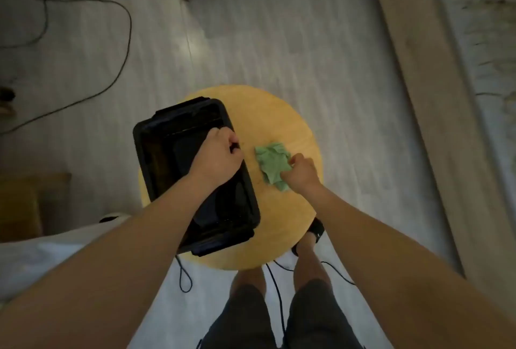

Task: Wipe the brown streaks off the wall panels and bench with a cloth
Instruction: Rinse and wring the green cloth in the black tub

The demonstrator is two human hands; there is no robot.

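A round yellow surface (293, 125) stands on a pale grey floor (279, 41), seen from above. A black tray (167, 158) sits on its left part, overhanging the edge. The left grip (217, 153) curls over the tray's right rim. Just beside it, the right grip (301, 172) pinches a crumpled green cloth (272, 163) lying on the surface. A black cable (122, 50) loops across the floor at upper left

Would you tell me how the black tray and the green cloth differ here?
The black tray is rectangular and large; the green cloth is crumpled and far smaller. The left hand grips the tray's rim; the right hand pinches the cloth. Both rest on the round table.
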